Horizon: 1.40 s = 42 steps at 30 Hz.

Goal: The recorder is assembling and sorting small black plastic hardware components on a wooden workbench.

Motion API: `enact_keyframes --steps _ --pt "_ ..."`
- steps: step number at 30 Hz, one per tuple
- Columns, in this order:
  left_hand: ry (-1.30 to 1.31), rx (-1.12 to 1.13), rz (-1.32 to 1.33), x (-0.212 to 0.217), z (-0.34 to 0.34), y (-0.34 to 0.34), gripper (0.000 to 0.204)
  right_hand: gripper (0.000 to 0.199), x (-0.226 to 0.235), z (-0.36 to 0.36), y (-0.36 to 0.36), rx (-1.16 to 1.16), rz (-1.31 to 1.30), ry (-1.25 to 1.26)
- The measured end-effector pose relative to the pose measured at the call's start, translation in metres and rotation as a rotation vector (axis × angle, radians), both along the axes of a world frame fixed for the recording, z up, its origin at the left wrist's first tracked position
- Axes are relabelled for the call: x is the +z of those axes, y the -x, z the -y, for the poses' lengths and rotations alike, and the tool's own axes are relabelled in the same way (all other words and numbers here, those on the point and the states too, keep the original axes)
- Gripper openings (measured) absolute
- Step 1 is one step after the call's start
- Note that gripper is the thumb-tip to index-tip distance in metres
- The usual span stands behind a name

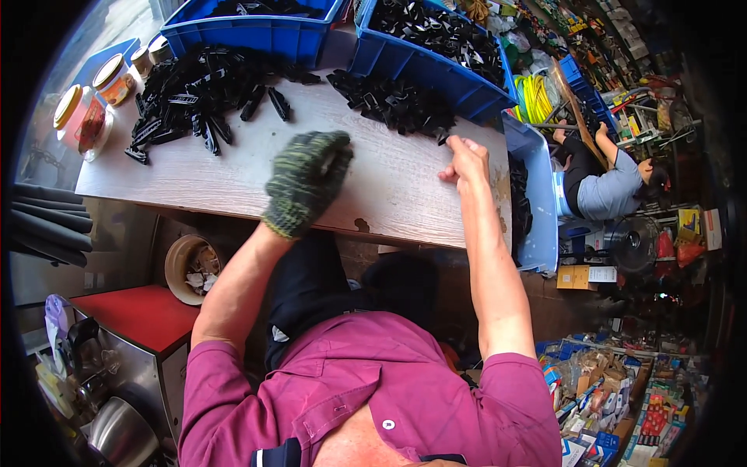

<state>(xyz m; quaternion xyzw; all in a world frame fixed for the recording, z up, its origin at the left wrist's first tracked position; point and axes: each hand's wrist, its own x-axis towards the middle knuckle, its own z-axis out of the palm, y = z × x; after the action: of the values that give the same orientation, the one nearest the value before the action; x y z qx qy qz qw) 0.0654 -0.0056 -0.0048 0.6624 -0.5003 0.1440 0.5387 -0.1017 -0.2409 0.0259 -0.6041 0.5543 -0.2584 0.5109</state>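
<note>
My left hand point(308, 180) wears a green and black knit glove and is held over the middle of the table. Its fingers curl inward, and whatever lies inside them is hidden. My bare right hand point(467, 162) is at the right side of the table, fingers bent together in a pinch. A small black plastic piece point(443, 141) shows at its fingertips, beside the edge of a pile of small black plastic parts point(393, 105). Left of that, a larger heap of long black plastic parts point(183, 101) is spread on the table, with one loose part point(279, 104) at its edge.
Blue bins point(245, 34) point(424, 66) of black parts line the table's far side. A light blue tub point(542, 198) stands at the right end. Lidded jars point(81, 117) sit far left. A waste bucket point(187, 268) is below the table. Another person point(611, 187) sits at right.
</note>
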Motion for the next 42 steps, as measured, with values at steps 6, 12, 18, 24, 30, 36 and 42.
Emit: enact_keyframes --steps 6,12,18,24,30,36,42 --pt "-0.240 -0.113 -0.239 -0.004 0.042 0.056 0.036 0.017 -0.011 -0.066 0.007 0.270 0.342 -0.052" --pt "-0.427 -0.103 -0.116 0.007 0.047 0.058 0.029 0.018 -0.023 -0.075 0.010 0.307 0.405 0.080" --pt "-0.339 -0.115 -0.264 0.002 0.045 0.056 0.027 0.023 -0.019 -0.083 0.010 0.369 0.458 0.062" --pt "-0.222 -0.542 -0.676 -0.002 0.044 0.047 0.027 0.030 -0.012 -0.096 0.011 0.464 0.526 0.035" --pt "-0.469 -0.441 -0.676 0.018 0.044 0.052 0.043 0.024 -0.017 -0.094 0.015 0.381 0.751 -0.034" --pt "-0.078 -0.327 -0.504 0.010 0.037 0.072 0.043 0.029 -0.016 -0.094 0.015 0.440 0.568 -0.110" --pt "-0.129 -0.222 -0.408 0.009 0.035 0.071 0.032 0.029 -0.026 -0.097 0.013 0.413 0.545 0.066"
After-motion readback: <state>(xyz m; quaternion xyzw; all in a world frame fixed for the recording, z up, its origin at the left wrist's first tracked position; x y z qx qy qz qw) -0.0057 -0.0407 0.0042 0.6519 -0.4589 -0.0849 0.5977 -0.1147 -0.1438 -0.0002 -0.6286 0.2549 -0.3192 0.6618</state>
